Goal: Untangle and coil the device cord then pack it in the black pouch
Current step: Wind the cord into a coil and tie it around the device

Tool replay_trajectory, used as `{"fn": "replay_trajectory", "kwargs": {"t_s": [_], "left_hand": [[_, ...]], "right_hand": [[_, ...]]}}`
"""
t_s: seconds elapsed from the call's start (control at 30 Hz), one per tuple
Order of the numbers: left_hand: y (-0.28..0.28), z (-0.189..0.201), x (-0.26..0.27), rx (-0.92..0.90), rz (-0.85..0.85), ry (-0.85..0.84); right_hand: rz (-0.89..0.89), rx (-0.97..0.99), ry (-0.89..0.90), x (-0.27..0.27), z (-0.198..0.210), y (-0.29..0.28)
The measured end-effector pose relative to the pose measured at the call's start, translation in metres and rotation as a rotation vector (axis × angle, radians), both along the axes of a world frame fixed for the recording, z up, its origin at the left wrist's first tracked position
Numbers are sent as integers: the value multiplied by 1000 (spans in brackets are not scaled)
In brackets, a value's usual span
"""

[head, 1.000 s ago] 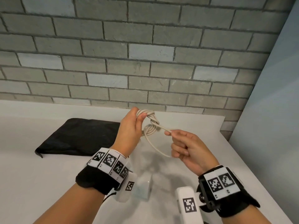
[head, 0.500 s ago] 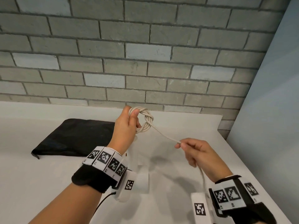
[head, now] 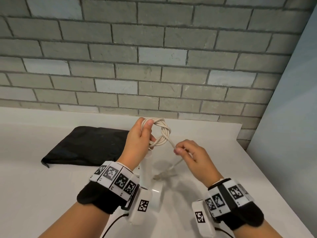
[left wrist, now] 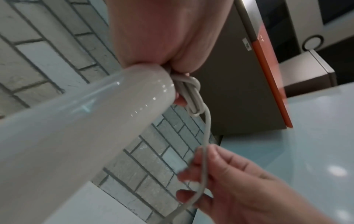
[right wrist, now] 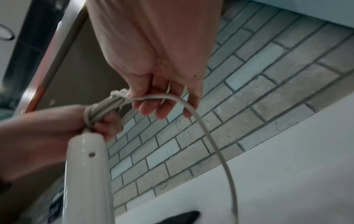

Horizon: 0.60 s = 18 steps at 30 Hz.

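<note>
1. Left hand (head: 137,143) is gripping the coiled part of the cord (head: 162,133), thumb pressing on the top of the loop, fingers curling round the bundle, so it's clamped on the coil up above the worktop (head: 34,194).
2. Right hand (head: 190,155) is pinching the loose strand between thumb and fingertips, just beside the coil and a bit lower. The two hands are sitting close together but aren't touching.
3. The coil is looking like a small ring of several turns with the strand wrapping around it on the right side. From the pinch, the rest of the cord is hanging down toward the worktop.
4. In the left wrist view the cord (left wrist: 193,97) is bunching under the fingers next to a glossy white device (left wrist: 86,128), which is hanging from the coil right at the left hand. Can't tell exactly what the device is.
5. In the right wrist view the strand (right wrist: 210,136) is arcing out from the right hand (right wrist: 159,68) and dropping down.
6. The pouch (head: 89,146) is lying flat on the worktop to the left of the hands, behind the left wrist, apart from the cord.
7. A grey brick wall (head: 154,57) is running along the back of the worktop.
</note>
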<state>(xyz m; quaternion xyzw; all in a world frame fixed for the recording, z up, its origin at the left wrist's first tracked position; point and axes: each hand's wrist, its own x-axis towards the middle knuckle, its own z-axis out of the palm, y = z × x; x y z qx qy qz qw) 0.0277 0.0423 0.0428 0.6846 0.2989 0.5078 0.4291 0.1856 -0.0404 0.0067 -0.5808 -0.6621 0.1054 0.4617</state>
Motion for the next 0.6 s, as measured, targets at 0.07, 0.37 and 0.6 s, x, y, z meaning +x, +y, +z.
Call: {"fn": "replay_trajectory", "kwargs": {"t_s": [0.07,0.37,0.6], "left_hand": [[-3,1,1,-25,-29,-28],[-4,1,1,-11,15,11],[-2,-5,2,202,176,148]], "right_hand": [[-43,79,-70,-11,-4,8],[86,4,764,-64,11,21],[347,-93,1161,-60,27,19]]}}
